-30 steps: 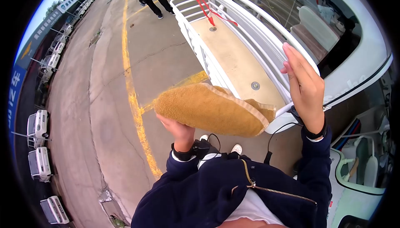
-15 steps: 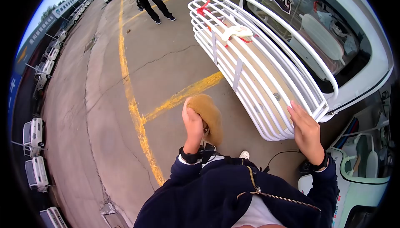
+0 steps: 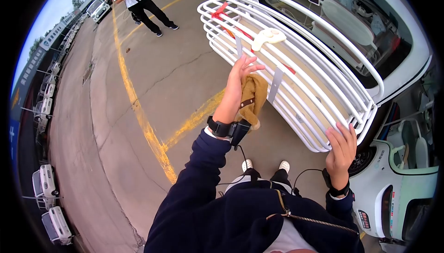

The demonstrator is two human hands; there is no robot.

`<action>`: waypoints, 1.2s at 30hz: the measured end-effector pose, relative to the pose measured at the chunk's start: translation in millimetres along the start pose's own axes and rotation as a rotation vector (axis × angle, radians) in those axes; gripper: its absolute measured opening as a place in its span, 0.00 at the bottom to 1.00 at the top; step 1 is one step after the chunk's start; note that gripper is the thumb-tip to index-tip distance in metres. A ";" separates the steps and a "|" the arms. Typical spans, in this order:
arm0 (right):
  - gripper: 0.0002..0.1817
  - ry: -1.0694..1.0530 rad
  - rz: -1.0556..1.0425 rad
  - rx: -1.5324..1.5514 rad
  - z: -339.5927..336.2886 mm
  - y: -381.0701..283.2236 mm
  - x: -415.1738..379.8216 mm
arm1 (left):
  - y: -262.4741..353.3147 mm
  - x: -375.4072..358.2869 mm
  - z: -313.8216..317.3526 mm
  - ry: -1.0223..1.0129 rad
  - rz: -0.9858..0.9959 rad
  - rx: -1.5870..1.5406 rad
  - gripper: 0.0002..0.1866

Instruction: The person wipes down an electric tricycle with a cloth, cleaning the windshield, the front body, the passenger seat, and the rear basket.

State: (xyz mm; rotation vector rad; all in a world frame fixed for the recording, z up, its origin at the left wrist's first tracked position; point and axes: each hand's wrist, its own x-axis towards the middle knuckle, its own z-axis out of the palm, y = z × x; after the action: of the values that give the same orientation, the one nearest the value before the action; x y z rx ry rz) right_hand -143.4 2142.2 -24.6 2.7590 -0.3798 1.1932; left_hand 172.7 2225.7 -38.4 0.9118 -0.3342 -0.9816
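My left hand (image 3: 240, 77) reaches up to the side of a white metal rack (image 3: 300, 81), its fingers at the upper rails. From that hand hangs a brown fuzzy cloth (image 3: 257, 89) with a dark studded strap, just outside the bars. My right hand (image 3: 341, 147) lies over the rack's near end, fingers across the rails. A tan board (image 3: 303, 75) lines the rack inside. A cream plastic piece (image 3: 269, 36) sits on the upper rails, with red ribbon (image 3: 220, 11) tied at the far end.
The rack adjoins a white vehicle's window (image 3: 342, 26). A pale green and white vehicle (image 3: 384, 179) stands at right. Another person (image 3: 143, 3) stands farther off, and parked white vehicles (image 3: 46, 179) line the left. Yellow lines (image 3: 138, 107) mark the pavement.
My left hand has moved up and right to the rack with the brown cloth. The right hand has shifted from beside the near end onto its rails. The view has turned slightly.
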 end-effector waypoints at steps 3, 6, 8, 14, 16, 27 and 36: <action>0.18 0.034 0.075 -0.072 11.2 -4.9 -5.3 | 3.7 49.1 12.1 -0.057 -0.006 -0.007 0.33; 0.15 0.085 0.080 -0.167 25.1 -3.2 -10.8 | -18.7 84.8 2.0 0.024 0.164 0.146 0.33; 0.14 0.118 0.083 -0.225 30.5 -2.2 -11.0 | -26.4 91.7 -6.8 -0.002 0.160 0.088 0.30; 0.12 0.283 0.080 0.118 19.6 13.4 -17.3 | -24.0 85.0 -6.9 -0.054 0.179 0.099 0.32; 0.14 0.285 0.068 0.129 10.6 21.7 -19.9 | -22.5 82.1 -4.3 -0.057 0.185 0.092 0.31; 0.17 0.264 0.059 0.009 22.3 50.3 -31.1 | 73.0 40.8 39.8 0.303 0.658 1.059 0.19; 0.17 0.281 0.040 0.035 23.0 50.3 -28.7 | 117.9 73.3 99.7 -0.104 1.396 1.567 0.17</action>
State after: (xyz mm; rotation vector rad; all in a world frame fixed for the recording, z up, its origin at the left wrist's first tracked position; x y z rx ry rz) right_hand -159.8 2094.4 -61.1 2.5698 -0.3878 1.5839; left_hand 217.8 2142.1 103.8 1.5414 -1.6584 0.7747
